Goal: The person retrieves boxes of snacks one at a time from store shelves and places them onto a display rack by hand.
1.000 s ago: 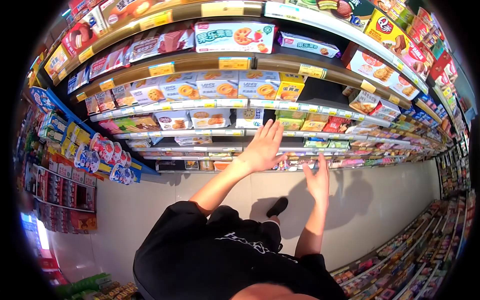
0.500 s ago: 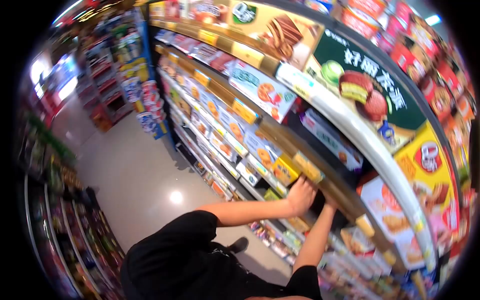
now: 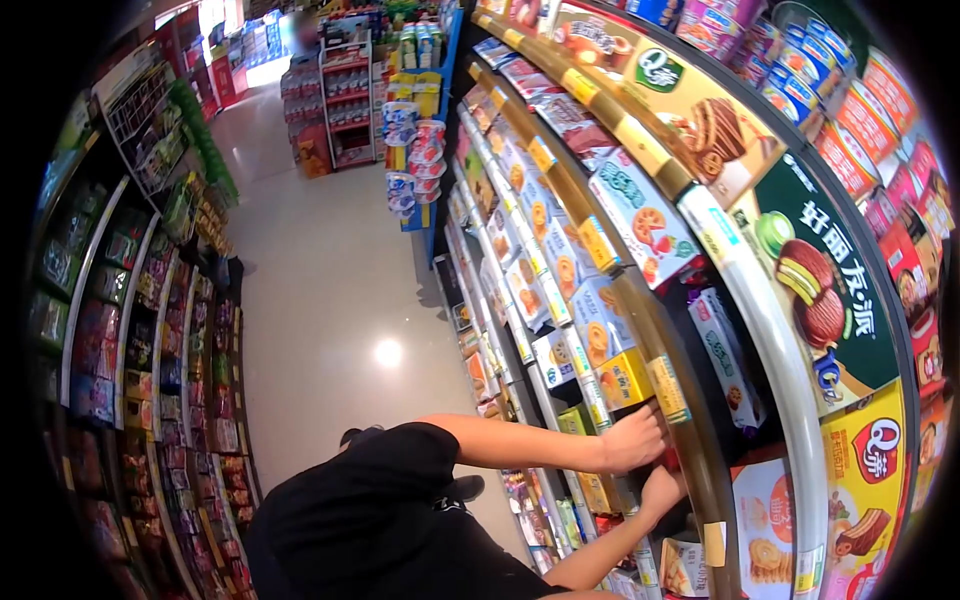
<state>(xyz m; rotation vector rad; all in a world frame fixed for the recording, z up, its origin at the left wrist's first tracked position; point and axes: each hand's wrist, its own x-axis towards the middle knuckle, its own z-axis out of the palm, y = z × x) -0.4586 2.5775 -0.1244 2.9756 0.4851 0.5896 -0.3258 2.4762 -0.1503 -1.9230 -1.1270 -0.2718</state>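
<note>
My left hand (image 3: 635, 440) reaches into a shelf on the right, just below a yellow box (image 3: 622, 380). Its fingers are curled; whatever they hold, if anything, is hidden. Close beneath it, my right hand (image 3: 661, 492) goes into the same shelf gap, its fingertips out of sight behind the shelf's front edge. A small dark red patch (image 3: 671, 459) shows between the two hands, too little to name. Blue-white biscuit boxes (image 3: 601, 320) line the shelf beyond the yellow box.
A curved shelf rail (image 3: 740, 290) with price tags runs above my hands. Higher up lie a white-green box (image 3: 640, 215) and a dark green printed panel (image 3: 815, 290). Packed shelves (image 3: 110, 340) border the aisle floor (image 3: 330, 270) on the left. Hanging packs (image 3: 415, 150) cover a blue rack end.
The view has turned, so the shelves and aisle appear farther right. Both hands remain at the same shelf gap, and the dark red patch between them now shows.
</note>
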